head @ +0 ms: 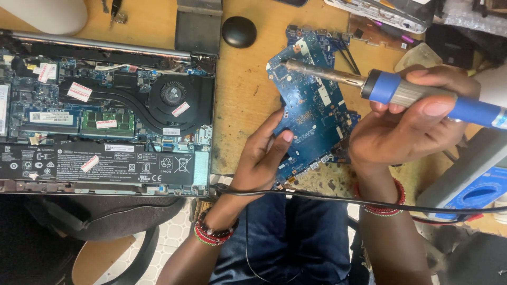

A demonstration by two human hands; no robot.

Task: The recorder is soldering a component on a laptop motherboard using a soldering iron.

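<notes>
Nearest the camera, a black cable (338,199) runs across both forearms, just above the beaded red wristbands. Left hand (261,155) lies at the near edge of the wooden table (243,95), fingers curled against the lower left side of a blue circuit board (311,111), thumb pressed onto its face — gripping the board, steadying it. The board sits tilted on the table, between the two hands, its far end reaching toward the top of the view. Right hand (409,121) is closed around the blue-and-grey handle of a soldering iron (380,87), held roughly level; the metal shaft points left and its tip rests on or just over the board's upper left corner — contact cannot be told. At the right edge, beside the right wrist, part of a blue and grey meter (475,182). To the left, well apart from the hands, an opened laptop (105,111) lies with its bottom cover off: black battery along the near side, round fan and heat pipes beyond, green memory module, several small white stickers. Farther back, a black dome-shaped object (239,31) stands on the table just past the laptop's corner. At the far right, a clutter of other boards and parts (385,16).
</notes>
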